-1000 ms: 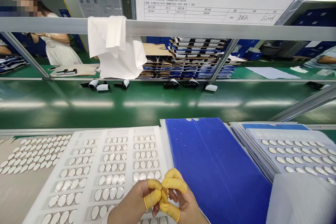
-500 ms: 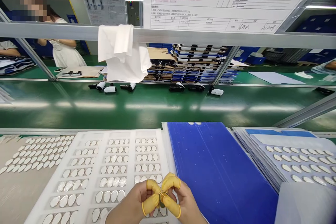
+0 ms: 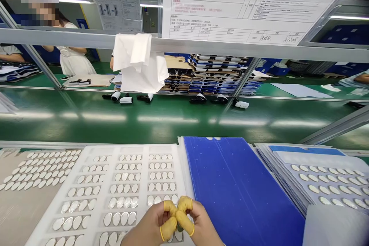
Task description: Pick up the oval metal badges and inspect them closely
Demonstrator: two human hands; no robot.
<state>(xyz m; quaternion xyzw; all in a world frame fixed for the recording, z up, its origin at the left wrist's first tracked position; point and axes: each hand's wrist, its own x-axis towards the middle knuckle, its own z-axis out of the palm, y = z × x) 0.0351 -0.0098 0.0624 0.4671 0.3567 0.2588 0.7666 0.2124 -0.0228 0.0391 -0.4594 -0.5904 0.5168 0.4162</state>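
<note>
At the bottom middle of the head view, my left hand (image 3: 154, 225) and my right hand (image 3: 198, 225) meet, both wearing yellow finger cots. Their fingertips pinch together around a small oval piece (image 3: 179, 227) that is almost hidden between them. Both hands hover over the near edge of a white foam tray (image 3: 144, 150) holding rows of shiny oval pieces. A blue plastic sheet (image 3: 239, 184) lies right beside the tray.
A brown sheet (image 3: 17, 207) with several oval pieces lies at left. Stacked sheets with more ovals (image 3: 323, 177) sit at right. Beyond runs a green conveyor (image 3: 173, 123) carrying black-and-white devices (image 3: 127, 99). A white cloth (image 3: 140, 61) hangs from the rail. A person (image 3: 72, 59) stands far left.
The camera has tilted, so everything sits lower in view. My hands have closed tighter together, and the small piece shows less between the fingertips than before.
</note>
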